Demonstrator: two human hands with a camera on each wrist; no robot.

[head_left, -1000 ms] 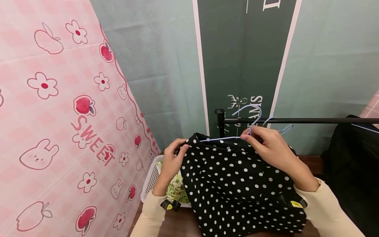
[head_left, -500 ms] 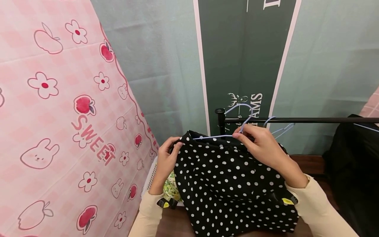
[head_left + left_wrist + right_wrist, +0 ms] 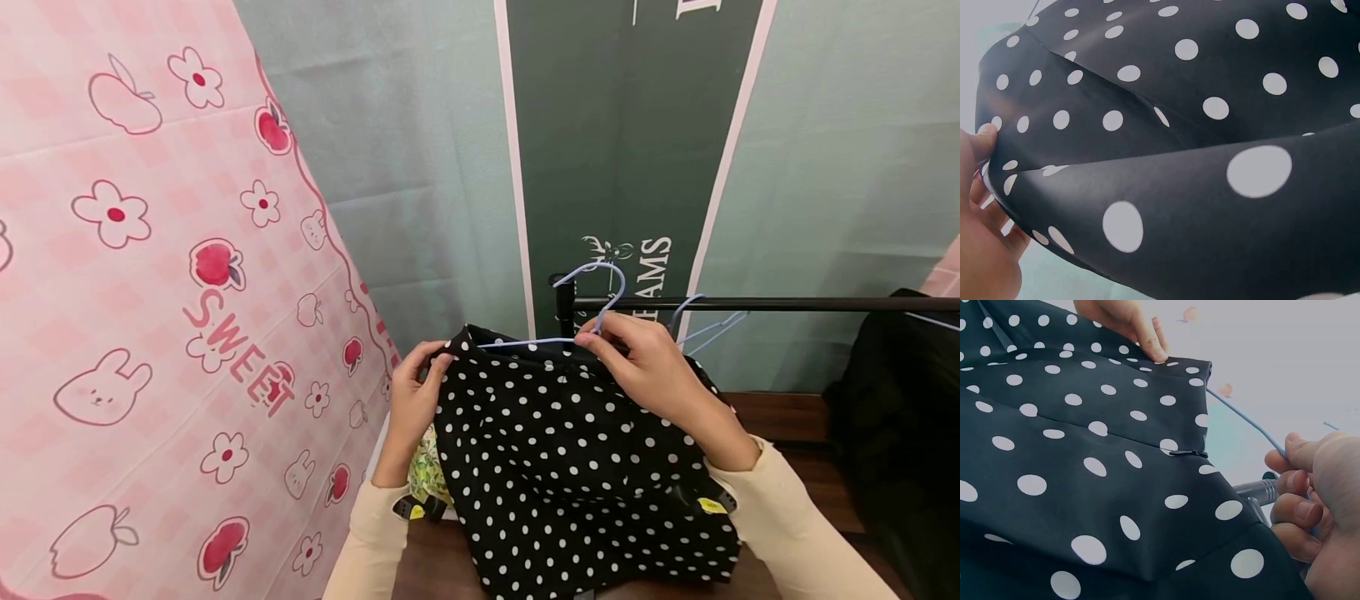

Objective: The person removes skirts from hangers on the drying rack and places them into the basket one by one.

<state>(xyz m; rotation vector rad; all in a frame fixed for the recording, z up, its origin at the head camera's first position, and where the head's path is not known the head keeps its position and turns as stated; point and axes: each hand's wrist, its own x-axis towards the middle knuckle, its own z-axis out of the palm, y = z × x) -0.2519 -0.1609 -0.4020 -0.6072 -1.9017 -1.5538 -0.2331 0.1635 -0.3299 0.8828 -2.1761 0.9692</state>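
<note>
A black garment with white dots (image 3: 570, 467) hangs in front of the person, with a blue hanger (image 3: 525, 342) partly inside its top opening. The left hand (image 3: 416, 396) pinches the garment's upper left corner between thumb and fingers; in the left wrist view that hand (image 3: 988, 219) lies at the cloth's edge. The right hand (image 3: 648, 358) grips the hanger just below its hook. In the right wrist view, the fingers of the right hand (image 3: 1319, 500) curl round the blue wire beside the garment's open edge (image 3: 1200, 412). The hanger's lower part is hidden by the cloth.
A black rail (image 3: 787, 304) runs to the right behind the hands, with another blue hanger (image 3: 712, 332) on it. Dark cloth (image 3: 900, 433) hangs at the right. Yellow-green patterned fabric (image 3: 427, 471) shows behind the garment at the left, near a pink printed curtain (image 3: 180, 333).
Both hands, the garment and the hanger have moved left together and slightly up. The hanger's hook now overlaps the rail's end post in view. Both hands have kept their hold.
</note>
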